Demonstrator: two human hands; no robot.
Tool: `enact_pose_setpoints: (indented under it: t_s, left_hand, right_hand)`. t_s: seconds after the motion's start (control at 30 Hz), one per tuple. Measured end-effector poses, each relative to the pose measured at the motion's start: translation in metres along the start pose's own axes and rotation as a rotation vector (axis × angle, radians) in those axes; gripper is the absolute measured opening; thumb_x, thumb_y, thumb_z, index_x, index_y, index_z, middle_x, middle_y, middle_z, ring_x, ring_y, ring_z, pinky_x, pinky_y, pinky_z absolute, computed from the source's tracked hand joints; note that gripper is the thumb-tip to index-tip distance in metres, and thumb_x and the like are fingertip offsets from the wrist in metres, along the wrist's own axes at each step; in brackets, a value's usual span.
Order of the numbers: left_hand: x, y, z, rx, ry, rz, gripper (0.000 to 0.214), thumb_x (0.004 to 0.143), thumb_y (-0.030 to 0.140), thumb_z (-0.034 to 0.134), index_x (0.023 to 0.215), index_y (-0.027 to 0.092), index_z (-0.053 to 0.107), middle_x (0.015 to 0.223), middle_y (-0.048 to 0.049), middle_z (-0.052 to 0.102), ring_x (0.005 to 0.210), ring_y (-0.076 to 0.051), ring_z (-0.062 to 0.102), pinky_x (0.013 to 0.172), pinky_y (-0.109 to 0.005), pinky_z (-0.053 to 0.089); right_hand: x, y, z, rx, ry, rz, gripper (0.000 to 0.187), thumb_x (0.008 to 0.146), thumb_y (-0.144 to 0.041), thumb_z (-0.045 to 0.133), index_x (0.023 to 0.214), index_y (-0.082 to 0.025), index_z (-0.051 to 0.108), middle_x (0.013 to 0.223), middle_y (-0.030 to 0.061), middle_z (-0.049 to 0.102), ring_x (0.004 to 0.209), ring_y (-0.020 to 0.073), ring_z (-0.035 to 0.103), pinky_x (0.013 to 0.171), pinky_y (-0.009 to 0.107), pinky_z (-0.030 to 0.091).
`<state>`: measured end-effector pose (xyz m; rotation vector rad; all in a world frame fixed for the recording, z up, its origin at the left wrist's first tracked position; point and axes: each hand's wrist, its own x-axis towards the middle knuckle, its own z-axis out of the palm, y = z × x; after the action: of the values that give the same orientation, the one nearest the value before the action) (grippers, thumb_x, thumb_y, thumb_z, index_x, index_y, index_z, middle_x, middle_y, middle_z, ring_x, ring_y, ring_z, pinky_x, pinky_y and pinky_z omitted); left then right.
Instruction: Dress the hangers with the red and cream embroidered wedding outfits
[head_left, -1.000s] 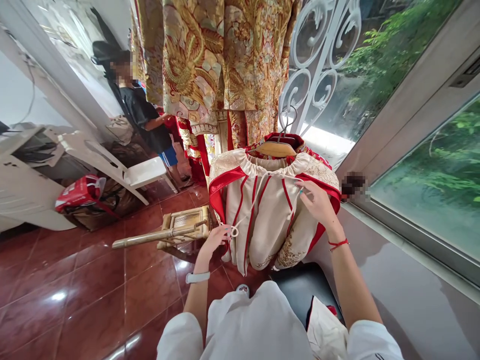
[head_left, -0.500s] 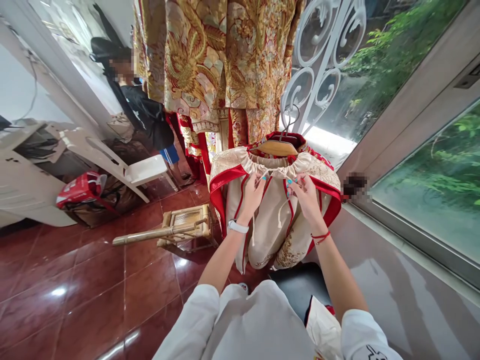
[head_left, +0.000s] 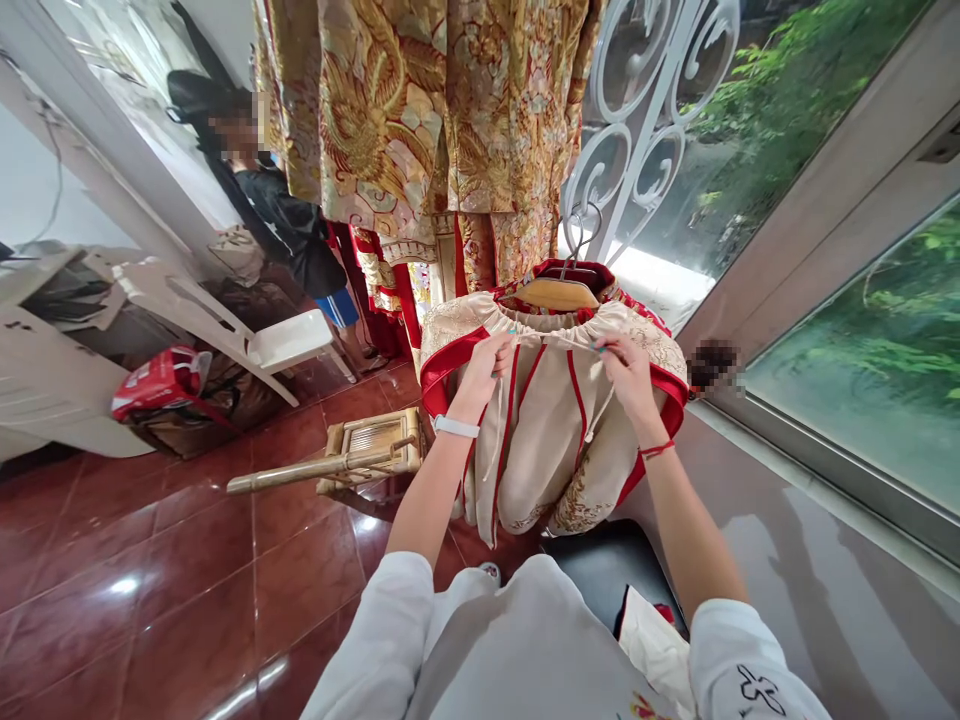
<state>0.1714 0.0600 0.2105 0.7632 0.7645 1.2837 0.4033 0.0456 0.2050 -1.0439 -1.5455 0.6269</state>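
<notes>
A cream garment bag with red trim hangs on a wooden hanger in front of me, gathered at the top by a white drawstring. My left hand pinches the drawstring just below the gathered neck on the left. On the right side of the neck, my right hand grips the same cord, which runs taut between both hands. Loose cord ends hang down the front of the bag.
Gold and red embroidered robes hang behind the bag. A white plastic chair and a bamboo stool stand on the red tiled floor at left. Another person in dark clothes stands behind. A window with white scrolled ironwork is at right.
My left hand rose from low near the stool to the bag's neck. Both hands then moved apart along the drawstring, pulling it taut.
</notes>
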Motion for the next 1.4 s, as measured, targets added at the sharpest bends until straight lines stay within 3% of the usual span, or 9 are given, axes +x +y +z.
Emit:
enact_pose_setpoints:
  t_s: [0.17, 0.23, 0.37, 0.5, 0.57, 0.73, 0.93, 1.2, 1.4]
  left_hand:
    - [-0.007, 0.001, -0.008, -0.126, -0.185, -0.036, 0.024, 0.088, 0.013, 0.051, 0.065, 0.017, 0.046, 0.057, 0.0076, 0.029, 0.04, -0.004, 0.02, 0.038, -0.018, 0.018]
    - [-0.011, 0.005, -0.009, -0.098, -0.241, 0.008, 0.01, 0.08, 0.006, 0.055, 0.075, 0.015, 0.057, 0.063, 0.0063, 0.039, 0.042, -0.002, 0.021, 0.039, -0.017, 0.018]
    - [-0.02, 0.006, -0.009, 0.072, -0.283, 0.108, 0.027, 0.079, 0.007, 0.064, 0.104, 0.017, 0.071, 0.072, 0.0044, 0.05, 0.045, -0.002, 0.022, 0.042, -0.018, 0.019]
    - [-0.02, 0.003, -0.006, 0.321, -0.249, 0.222, 0.036, 0.085, 0.02, 0.069, 0.121, 0.022, 0.072, 0.065, 0.0059, 0.043, 0.048, -0.006, 0.027, 0.047, -0.021, 0.025]
    - [-0.014, 0.003, -0.005, 0.469, -0.219, 0.354, 0.036, 0.087, 0.025, 0.071, 0.123, 0.024, 0.073, 0.072, 0.0025, 0.052, 0.057, -0.008, 0.039, 0.053, -0.022, 0.034]
    - [0.007, 0.005, -0.006, 0.831, -0.233, 0.643, 0.032, 0.095, 0.037, 0.064, 0.124, 0.026, 0.074, 0.1, -0.0064, 0.059, 0.093, -0.019, 0.055, 0.077, -0.028, 0.049]
    - [0.009, 0.006, -0.006, 1.016, -0.293, 0.779, 0.027, 0.1, 0.033, 0.055, 0.117, 0.023, 0.074, 0.109, -0.0077, 0.055, 0.094, -0.018, 0.057, 0.079, -0.028, 0.051]
    - [0.002, 0.005, 0.001, 1.219, -0.103, 0.976, 0.014, 0.099, 0.023, 0.054, 0.095, 0.019, 0.067, 0.112, -0.0093, 0.059, 0.102, -0.022, 0.06, 0.09, -0.034, 0.05]
    - [-0.006, 0.016, -0.027, 1.252, -0.04, 0.905, 0.022, 0.1, 0.022, 0.048, 0.091, 0.02, 0.067, 0.108, -0.0103, 0.064, 0.107, -0.026, 0.059, 0.1, -0.039, 0.044]
  right_hand:
    - [-0.02, -0.002, -0.014, -0.419, -0.163, -0.102, 0.028, 0.089, -0.027, 0.048, 0.097, -0.022, 0.075, 0.08, 0.0039, 0.065, 0.062, 0.0177, 0.05, 0.061, 0.032, 0.039]
    - [-0.023, -0.007, -0.018, -0.603, -0.146, -0.14, 0.028, 0.087, -0.024, 0.05, 0.095, -0.022, 0.077, 0.078, 0.0051, 0.065, 0.067, 0.0203, 0.055, 0.066, 0.034, 0.042]
    - [-0.018, -0.016, -0.004, -0.695, 0.133, -0.154, 0.026, 0.091, -0.027, 0.051, 0.094, -0.022, 0.077, 0.083, 0.0084, 0.067, 0.08, 0.0259, 0.062, 0.074, 0.038, 0.047]
    - [0.004, -0.025, 0.031, -0.453, 0.381, -0.194, 0.025, 0.093, -0.035, 0.055, 0.088, -0.021, 0.075, 0.091, 0.0112, 0.069, 0.088, 0.0278, 0.063, 0.081, 0.041, 0.05]
    - [0.017, -0.031, 0.045, -0.274, 0.282, -0.214, 0.027, 0.092, -0.037, 0.057, 0.08, -0.02, 0.075, 0.081, 0.0094, 0.068, 0.08, 0.0251, 0.062, 0.075, 0.038, 0.05]
    - [0.034, -0.036, 0.056, -0.046, -0.278, -0.176, 0.034, 0.084, -0.046, 0.067, 0.066, -0.018, 0.073, 0.068, 0.0044, 0.065, 0.069, 0.0192, 0.058, 0.066, 0.032, 0.045]
    - [0.037, -0.023, 0.048, -0.008, -0.338, -0.133, 0.032, 0.084, -0.047, 0.069, 0.076, -0.018, 0.078, 0.071, 0.0042, 0.065, 0.071, 0.0189, 0.056, 0.067, 0.032, 0.045]
    - [0.035, -0.018, 0.046, -0.241, -0.18, -0.305, 0.018, 0.088, -0.032, 0.068, 0.078, -0.022, 0.079, 0.094, 0.0089, 0.061, 0.085, 0.0223, 0.058, 0.071, 0.037, 0.05]
    - [0.031, -0.019, 0.013, -0.555, 0.165, -0.288, 0.026, 0.095, -0.027, 0.053, 0.083, -0.024, 0.076, 0.105, 0.012, 0.064, 0.101, 0.0295, 0.059, 0.088, 0.048, 0.052]
